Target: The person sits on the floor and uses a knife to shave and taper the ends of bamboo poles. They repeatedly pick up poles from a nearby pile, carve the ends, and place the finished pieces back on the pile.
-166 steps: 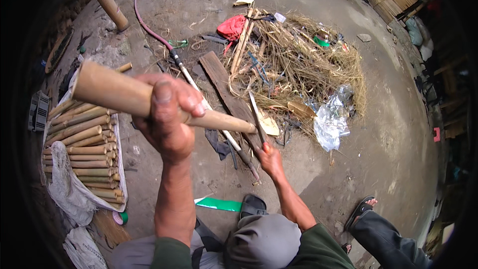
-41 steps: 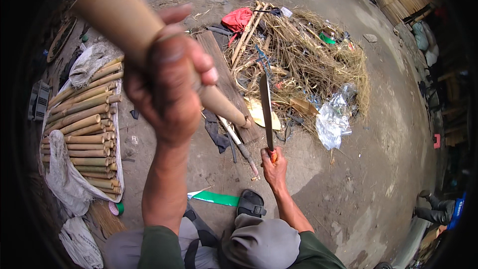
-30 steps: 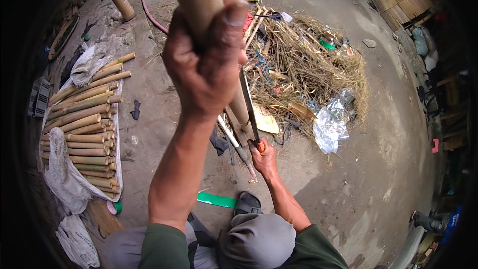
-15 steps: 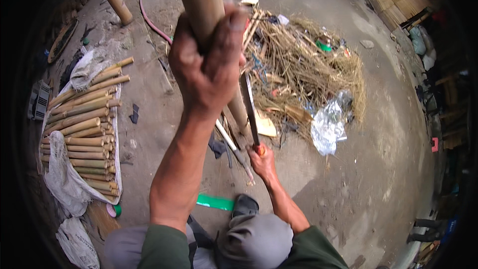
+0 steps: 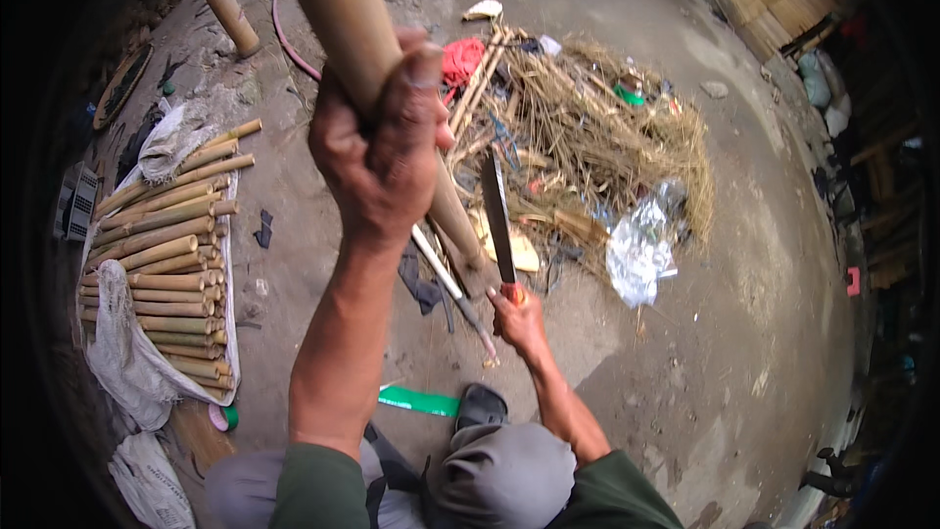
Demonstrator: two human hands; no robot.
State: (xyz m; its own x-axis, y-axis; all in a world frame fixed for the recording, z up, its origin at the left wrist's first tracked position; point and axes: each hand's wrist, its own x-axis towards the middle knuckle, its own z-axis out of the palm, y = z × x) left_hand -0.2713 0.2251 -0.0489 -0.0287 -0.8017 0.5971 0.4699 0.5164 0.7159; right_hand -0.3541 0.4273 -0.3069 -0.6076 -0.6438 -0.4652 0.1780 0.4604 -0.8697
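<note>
The left hand (image 5: pixel 380 152) is gripping a bamboo pole (image 5: pixel 364 49) at upper centre, fingers wrapped tight around it, the pole slanting down to the ground at mid-frame. The right hand (image 5: pixel 517 318) is closing its fingers around the red handle of a machete (image 5: pixel 496 218), blade pointing up just right of the pole's lower end. Cut bamboo (image 5: pixel 162 264) is lying stacked at the left edge and a straw heap (image 5: pixel 597 137) is filling the upper right, leaving bare ground (image 5: pixel 744 333) at the right.

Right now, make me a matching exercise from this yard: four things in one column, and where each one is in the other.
Things:
1. bamboo pole
2. machete
3. stacked bamboo pieces
4. straw pile

Places:
A. on sacking at the left
B. in the right hand
C. on the ground beyond the blade
D. in the left hand

Pairs: 1-D, 2-B, 3-A, 4-C
</note>
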